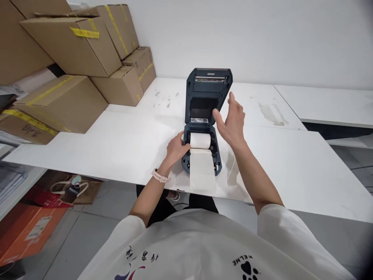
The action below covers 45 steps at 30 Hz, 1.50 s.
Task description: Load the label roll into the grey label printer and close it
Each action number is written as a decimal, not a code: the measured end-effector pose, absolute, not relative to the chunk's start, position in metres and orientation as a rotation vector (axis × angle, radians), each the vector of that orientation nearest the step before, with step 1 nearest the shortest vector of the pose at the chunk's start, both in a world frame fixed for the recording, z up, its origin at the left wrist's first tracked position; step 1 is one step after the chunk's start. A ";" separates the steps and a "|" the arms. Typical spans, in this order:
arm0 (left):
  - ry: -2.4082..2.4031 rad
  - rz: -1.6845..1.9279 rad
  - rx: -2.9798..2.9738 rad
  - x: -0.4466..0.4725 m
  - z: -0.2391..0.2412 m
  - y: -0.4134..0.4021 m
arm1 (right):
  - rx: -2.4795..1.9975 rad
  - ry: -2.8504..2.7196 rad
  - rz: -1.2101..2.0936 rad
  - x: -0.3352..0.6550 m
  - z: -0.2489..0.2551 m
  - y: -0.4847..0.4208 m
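Note:
A dark blue label printer (187,160) stands on the white table with its lid (190,88) raised. Inside lies a white roll of label paper (199,140), and its loose strip (202,171) runs out over the front toward the table edge. My left hand (175,149) grips the left wall of the printer's base, thumb on top beside the roll and fingers along the outer side. To the right of the lid, my right hand (232,123) is raised with thumb and fingers apart, holding nothing. Whether its fingertips touch the lid's edge, I cannot tell.
Several cardboard boxes (78,101) with yellow tape are stacked at the table's left. A curled pale strip (232,171) lies right of the printer. Peeled patches (272,113) mark the white table (279,163). An orange box (32,229) is on the floor at lower left.

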<state>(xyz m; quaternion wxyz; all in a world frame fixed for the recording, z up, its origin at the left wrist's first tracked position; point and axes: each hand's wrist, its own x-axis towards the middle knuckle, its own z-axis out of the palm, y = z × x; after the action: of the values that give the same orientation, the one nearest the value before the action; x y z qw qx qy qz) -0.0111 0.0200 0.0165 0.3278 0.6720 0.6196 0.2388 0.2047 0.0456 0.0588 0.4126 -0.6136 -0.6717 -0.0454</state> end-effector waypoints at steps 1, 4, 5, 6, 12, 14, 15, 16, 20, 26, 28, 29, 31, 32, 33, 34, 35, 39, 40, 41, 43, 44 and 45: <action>1.613 0.601 1.757 -0.012 0.017 0.019 | -1.537 -1.719 -0.145 0.203 0.060 0.040; 1.618 0.541 1.783 -0.014 0.019 0.021 | -1.542 -2.006 -0.052 0.193 0.060 0.029; 1.630 0.529 1.811 -0.013 0.019 0.022 | -1.553 -2.169 0.047 0.189 0.059 0.029; 1.642 0.518 1.843 -0.013 0.019 0.023 | -1.567 -2.342 0.156 0.185 0.057 0.033; 1.677 0.547 1.854 -0.010 0.013 0.025 | -1.582 -2.858 0.556 0.172 0.051 0.071; 1.662 0.572 1.827 -0.010 0.011 0.024 | -1.432 -2.808 0.726 0.181 0.056 0.074; 1.652 0.582 1.821 -0.011 0.010 0.024 | -1.328 -2.750 0.821 0.190 0.059 0.073; 1.642 0.592 1.818 -0.011 0.010 0.023 | -1.225 -2.666 0.908 0.201 0.064 0.070; 1.609 0.623 1.790 -0.013 0.009 0.022 | -0.967 -2.187 1.040 0.257 0.078 0.057; 1.550 0.678 1.722 -0.013 0.007 0.022 | -1.107 -1.562 1.016 0.327 0.048 0.087; 1.550 0.686 1.712 -0.013 0.007 0.022 | -1.220 -1.463 0.991 0.336 0.023 0.106; 1.557 0.686 1.711 -0.013 0.007 0.021 | -1.268 -1.429 0.982 0.338 0.010 0.114; 1.564 0.683 1.710 -0.012 0.008 0.021 | -1.346 -1.394 0.972 0.338 -0.014 0.126; 1.564 0.684 1.709 -0.012 0.009 0.021 | -1.372 -1.384 0.971 0.337 -0.023 0.130; 1.562 0.686 1.707 -0.012 0.010 0.021 | -1.390 -1.376 0.973 0.336 -0.030 0.131; 1.559 0.689 1.704 -0.012 0.010 0.020 | -1.401 -1.370 0.978 0.337 -0.035 0.130; 1.557 0.693 1.701 -0.012 0.011 0.020 | -1.407 -1.368 0.981 0.339 -0.037 0.127; 1.545 0.716 1.689 -0.012 0.008 0.021 | -1.335 -1.326 1.021 0.365 -0.037 0.089; 1.539 0.724 1.682 -0.012 0.007 0.021 | -1.299 -1.313 1.042 0.373 -0.038 0.075; 1.531 0.731 1.674 -0.012 0.006 0.022 | -1.272 -1.313 1.074 0.380 -0.038 0.061; 1.522 0.739 1.662 -0.012 0.003 0.023 | -1.267 -1.373 1.158 0.386 -0.042 0.035; 1.522 0.742 1.661 -0.012 0.002 0.023 | -1.289 -1.422 1.205 0.385 -0.043 0.024; 1.524 0.747 1.663 -0.012 0.002 0.023 | -1.321 -1.461 1.245 0.381 -0.044 0.016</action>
<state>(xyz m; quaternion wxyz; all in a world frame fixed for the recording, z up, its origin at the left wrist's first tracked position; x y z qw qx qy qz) -0.0119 0.0233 0.0016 0.3734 0.6491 0.5951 0.2917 0.3808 0.0165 -0.0440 0.3947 -0.5209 -0.5761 0.4909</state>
